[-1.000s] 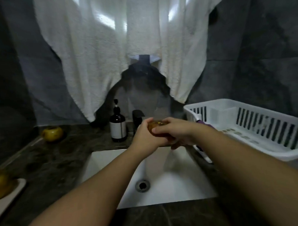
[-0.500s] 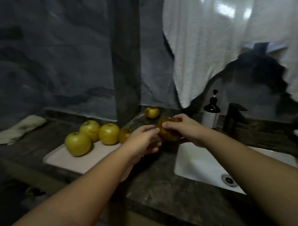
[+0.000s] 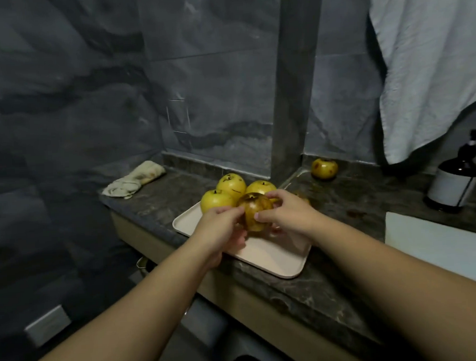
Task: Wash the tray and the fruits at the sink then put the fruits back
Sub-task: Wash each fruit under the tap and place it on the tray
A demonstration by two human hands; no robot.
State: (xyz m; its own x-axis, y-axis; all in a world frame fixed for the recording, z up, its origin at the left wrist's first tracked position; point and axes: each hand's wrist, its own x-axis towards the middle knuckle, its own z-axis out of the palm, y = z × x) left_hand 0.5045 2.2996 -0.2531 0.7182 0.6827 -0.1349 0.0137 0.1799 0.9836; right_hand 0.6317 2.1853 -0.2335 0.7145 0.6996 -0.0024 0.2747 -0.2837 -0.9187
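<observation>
1. We hold a brown-blotched yellow fruit (image 3: 256, 212) between both hands, above the far half of the beige tray (image 3: 264, 257).
2. Our left hand (image 3: 220, 230) cups its 9 o'clock side; our right hand (image 3: 286, 215) pinches it from 3 o'clock.
3. Three yellow fruits (image 3: 216, 200) sit on the tray's far end, at 12 o'clock.
4. A spotted fruit (image 3: 324, 167) lies on the dark table (image 3: 341, 203) at 2 o'clock.
5. The white sink (image 3: 436, 242) sits at 3 o'clock.

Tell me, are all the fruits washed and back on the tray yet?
Not yet. Three yellow apples already sit on the beige plastic tray. The left hand and right hand hold a brown-blotched apple over it. One spotted yellow apple waits on the dark stone counter.
</observation>
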